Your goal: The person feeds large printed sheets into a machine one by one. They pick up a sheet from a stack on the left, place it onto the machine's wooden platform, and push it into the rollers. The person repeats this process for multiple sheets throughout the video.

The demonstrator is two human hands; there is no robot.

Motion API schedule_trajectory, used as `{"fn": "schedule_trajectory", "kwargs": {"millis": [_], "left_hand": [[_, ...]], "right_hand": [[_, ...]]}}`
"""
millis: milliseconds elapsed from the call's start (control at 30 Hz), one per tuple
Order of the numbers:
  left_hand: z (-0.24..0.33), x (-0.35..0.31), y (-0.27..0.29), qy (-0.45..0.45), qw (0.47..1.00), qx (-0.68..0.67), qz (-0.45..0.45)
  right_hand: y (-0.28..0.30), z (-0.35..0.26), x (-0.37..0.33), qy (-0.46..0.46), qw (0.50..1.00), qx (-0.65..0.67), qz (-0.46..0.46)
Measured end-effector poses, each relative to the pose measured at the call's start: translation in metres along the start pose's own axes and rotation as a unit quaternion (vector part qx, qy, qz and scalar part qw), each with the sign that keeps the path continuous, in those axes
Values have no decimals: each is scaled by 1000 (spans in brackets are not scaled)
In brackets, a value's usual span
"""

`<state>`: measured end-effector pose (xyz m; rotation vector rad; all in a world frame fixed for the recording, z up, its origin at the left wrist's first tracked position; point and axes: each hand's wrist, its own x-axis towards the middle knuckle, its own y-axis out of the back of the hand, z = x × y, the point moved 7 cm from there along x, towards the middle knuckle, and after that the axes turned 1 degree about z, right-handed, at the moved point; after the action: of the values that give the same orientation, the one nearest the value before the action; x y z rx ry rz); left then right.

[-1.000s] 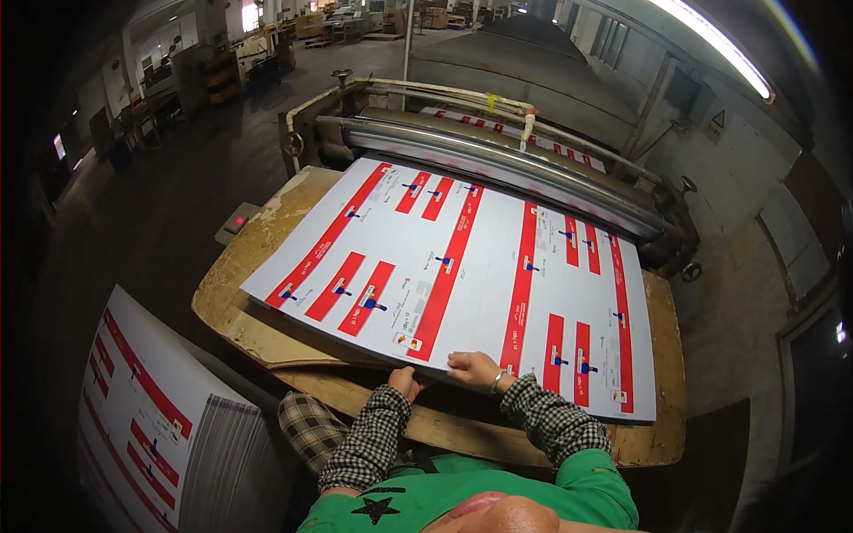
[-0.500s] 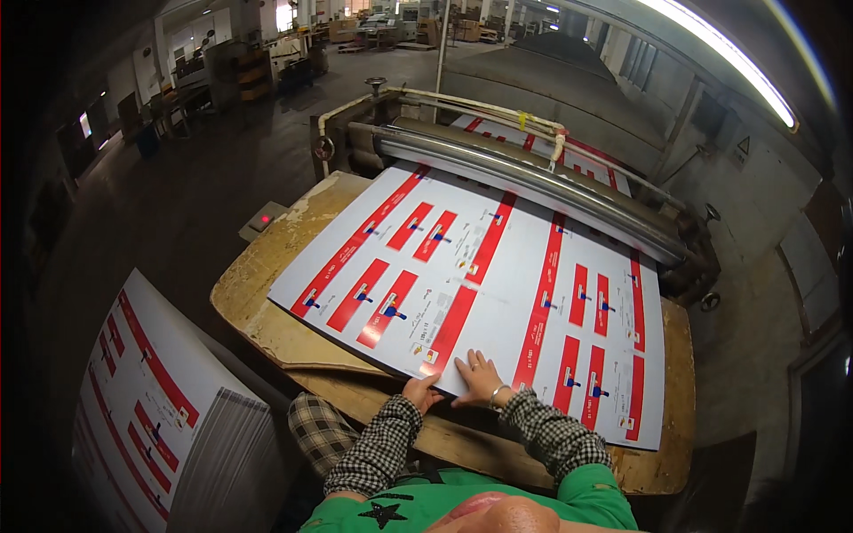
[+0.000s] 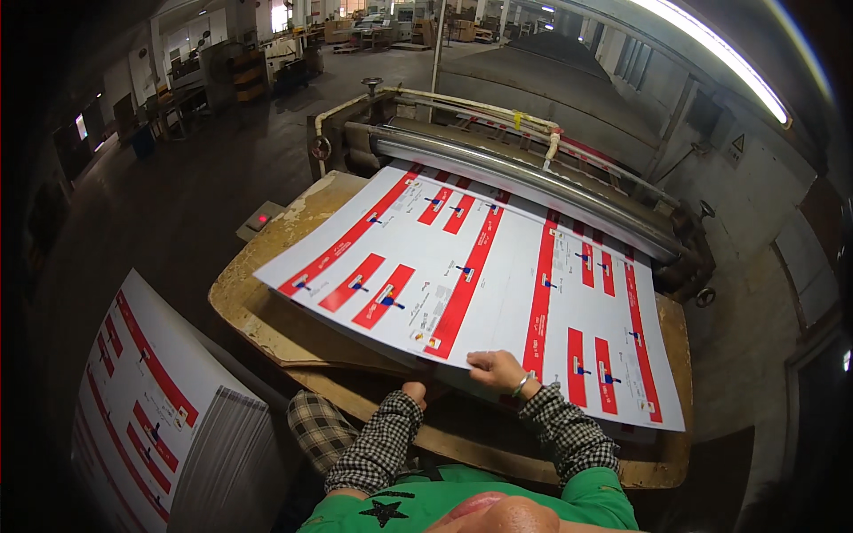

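Observation:
A large white printed sheet (image 3: 493,293) with red bands and small blue figures slopes up from the machine's rollers toward me. Its near edge is raised off the wooden table. My right hand (image 3: 499,369), with a bracelet at the wrist, is closed on that edge, thumb on top and fingers curled. Just left of it, my left hand (image 3: 415,393) reaches in at the sheet's near edge; its fingers are hidden beneath the sheet. The sheet's far end lies against the long metal roller (image 3: 524,191).
The worn wooden feed table (image 3: 258,306) shows around the sheet. A tall stack of similar printed sheets (image 3: 235,444) stands at my left. Handwheels (image 3: 322,148) and pipes flank the roller frame. A small box with a red light (image 3: 264,219) sits at the table's left edge.
The sheet's near edge has risen off the table, and its print has shifted toward the roller. My right hand went from spread flat to gripping the edge; my left fingers slipped out of sight underneath.

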<state>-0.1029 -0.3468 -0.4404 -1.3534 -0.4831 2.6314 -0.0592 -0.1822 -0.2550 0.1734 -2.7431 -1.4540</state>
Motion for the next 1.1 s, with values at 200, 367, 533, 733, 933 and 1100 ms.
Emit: {"fn": "schedule_trajectory", "kwargs": {"millis": [200,367,533,733,933,1100], "left_hand": [[4,-9,-10,-13,999,34,-23],[11,-19,-26,-54,982,-32,-176],[8,-14,-36,-64,971,-25,-227],[17,-28,-32,-80,972,-20,-220],[13,-30,-41,-35,964,-14,-264],[11,-7,-2,-57,996,66,7]], "right_hand": [[-42,33,-17,-75,992,98,2],[-52,56,2,-98,986,105,-87],[-33,114,37,-211,974,7,77],[-74,39,11,-64,979,-186,-59],[-64,78,13,-50,991,-32,-118],[23,1,8,-11,997,32,65]]}}
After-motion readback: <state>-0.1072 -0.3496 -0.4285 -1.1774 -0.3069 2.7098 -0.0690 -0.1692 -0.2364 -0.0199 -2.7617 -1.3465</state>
